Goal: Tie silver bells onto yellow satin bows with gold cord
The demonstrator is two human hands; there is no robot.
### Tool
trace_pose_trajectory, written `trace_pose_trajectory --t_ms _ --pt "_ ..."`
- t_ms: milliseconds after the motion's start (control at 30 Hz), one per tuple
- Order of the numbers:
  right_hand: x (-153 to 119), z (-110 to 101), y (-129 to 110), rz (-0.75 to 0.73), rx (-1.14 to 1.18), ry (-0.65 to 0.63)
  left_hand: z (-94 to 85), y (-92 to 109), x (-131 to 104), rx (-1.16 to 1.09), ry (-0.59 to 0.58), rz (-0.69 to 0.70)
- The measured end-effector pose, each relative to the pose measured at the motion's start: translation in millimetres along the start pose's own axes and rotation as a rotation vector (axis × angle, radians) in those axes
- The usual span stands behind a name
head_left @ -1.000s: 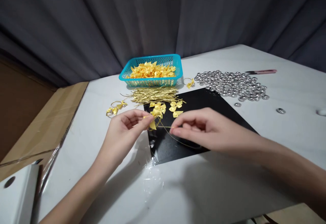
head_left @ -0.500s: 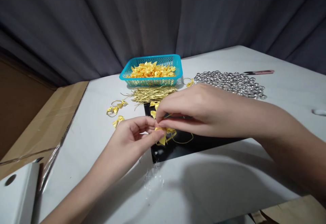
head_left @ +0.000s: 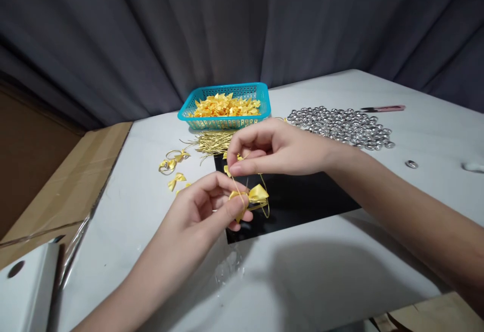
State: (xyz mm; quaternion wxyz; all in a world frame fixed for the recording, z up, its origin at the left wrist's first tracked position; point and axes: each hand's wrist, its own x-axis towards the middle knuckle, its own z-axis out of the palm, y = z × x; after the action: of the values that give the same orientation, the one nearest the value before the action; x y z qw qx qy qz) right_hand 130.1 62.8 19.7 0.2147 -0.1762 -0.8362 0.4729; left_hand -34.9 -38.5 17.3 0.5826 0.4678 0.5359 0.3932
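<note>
"While your left hand [head_left: 200, 215] grasps the bow [head_left: 258, 194] between thumb and fingers, what does your right hand [head_left: 282, 146] have?"

"It seems to have the cord [head_left: 236, 186] pinched between thumb and forefinger, one strand running from there down to your left thumb. More of it makes a slack loop on the bow's three o'clock side."

"Which step are you on, then?"

"By the look of it, you're drawing cord about the bow's middle. Whether there's a knot I can't tell, since your left thumb covers the spot. Your next move would call for a steady left pinch and a gentle right pull, or the bow may twist."

"Where's the bow, measured from your hands?"

"At your left fingertips, so three o'clock from that palm, and at seven from your right hand, just apart from its fingers."

"And farther out, with the bow as clock centre?"

"Your mat [head_left: 302, 201] lies beneath, spreading toward three. Loose bows [head_left: 177, 181] sit past nine, looped bows [head_left: 174, 160] at ten, the bundle [head_left: 213, 142] of gold cords at eleven, and the basket [head_left: 223, 119] of yellow bows beyond, nearer twelve. You have beads [head_left: 340, 129] at two and the cutter [head_left: 383, 108] behind them."
</note>
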Motion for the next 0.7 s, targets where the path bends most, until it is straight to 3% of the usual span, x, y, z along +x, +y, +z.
trace_pose_trajectory --t_ms 233,533,700 --pt "0 1 11 0.076 0.075 0.048 -2.8 -4 -1 -0.045 0.127 0.123" --pt "2 6 11 0.079 0.133 -0.002 1.5 -2 -1 -0.05 0.108 0.127" --pt "-8 3 1 0.097 0.069 0.108 -4.8 -4 0 -0.017 0.208 0.215"
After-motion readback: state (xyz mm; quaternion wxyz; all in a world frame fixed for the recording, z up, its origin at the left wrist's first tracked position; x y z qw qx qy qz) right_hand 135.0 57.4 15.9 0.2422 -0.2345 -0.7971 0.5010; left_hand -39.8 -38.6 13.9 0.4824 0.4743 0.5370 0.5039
